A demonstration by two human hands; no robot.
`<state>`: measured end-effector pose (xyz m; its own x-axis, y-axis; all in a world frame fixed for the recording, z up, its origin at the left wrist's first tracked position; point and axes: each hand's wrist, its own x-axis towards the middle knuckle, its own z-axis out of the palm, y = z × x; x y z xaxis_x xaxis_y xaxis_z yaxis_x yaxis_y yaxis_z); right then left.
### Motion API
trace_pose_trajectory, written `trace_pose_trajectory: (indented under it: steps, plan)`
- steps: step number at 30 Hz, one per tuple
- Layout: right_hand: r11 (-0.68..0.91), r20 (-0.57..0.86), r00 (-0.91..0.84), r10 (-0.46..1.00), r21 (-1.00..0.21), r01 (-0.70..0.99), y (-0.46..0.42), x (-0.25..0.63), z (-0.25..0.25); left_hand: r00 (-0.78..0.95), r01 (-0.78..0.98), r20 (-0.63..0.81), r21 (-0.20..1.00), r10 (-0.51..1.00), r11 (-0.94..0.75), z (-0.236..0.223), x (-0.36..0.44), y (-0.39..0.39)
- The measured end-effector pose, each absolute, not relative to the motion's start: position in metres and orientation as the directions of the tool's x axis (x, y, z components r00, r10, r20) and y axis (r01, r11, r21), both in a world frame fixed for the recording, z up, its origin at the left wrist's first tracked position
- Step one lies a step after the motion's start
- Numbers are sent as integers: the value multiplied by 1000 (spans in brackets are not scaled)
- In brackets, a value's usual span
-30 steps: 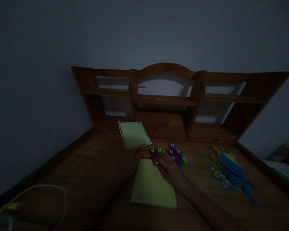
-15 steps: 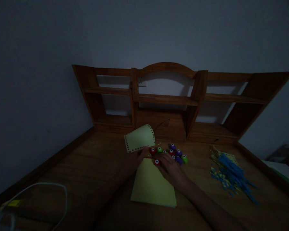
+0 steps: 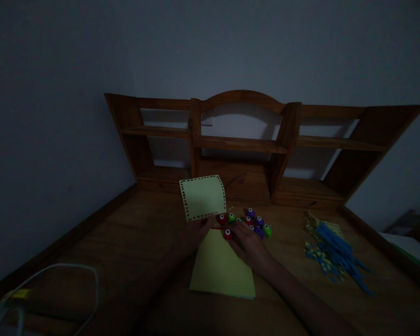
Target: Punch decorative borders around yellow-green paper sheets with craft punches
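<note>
A pale yellow sheet of paper (image 3: 203, 198) with a row of small punched holes along its edges stands tilted up beyond my hands. My left hand (image 3: 196, 232) is closed at its lower edge, with the fingertips over the paper. My right hand (image 3: 250, 245) is closed around a small red craft punch (image 3: 227, 234) with a white top and dark dot; part of it is hidden by the fingers. Under both hands lies a stack of plain yellow paper (image 3: 222, 270). Red, green and purple punches, among them a green punch (image 3: 267, 229), cluster just beyond my right hand.
A wooden shelf unit (image 3: 241, 144) stands along the back of the wooden desk (image 3: 133, 233). To the right lies a heap of blue paper strips (image 3: 338, 245) with small yellow and blue scraps. A white cable (image 3: 96, 280) loops at the lower left.
The punched sheet has risen and flattened out, its top edge now straighter and its left side higher. Both hands and the red punch stay nearly where they were.
</note>
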<state>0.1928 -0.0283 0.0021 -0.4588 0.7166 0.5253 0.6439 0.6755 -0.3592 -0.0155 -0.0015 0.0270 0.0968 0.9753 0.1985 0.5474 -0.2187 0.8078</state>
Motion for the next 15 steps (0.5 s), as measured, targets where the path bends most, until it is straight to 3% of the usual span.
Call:
trace_pose_trajectory:
  steps: [7, 15]
  plan:
    - [676, 569, -439, 695, -308, 670, -23, 195, -3, 178, 438, 215, 857, 960, -273, 30, -15, -4]
    - [602, 681, -251, 688, -343, 721, -22, 203, 7, 176, 465, 182, 851, 967, -245, 38, -14, -10]
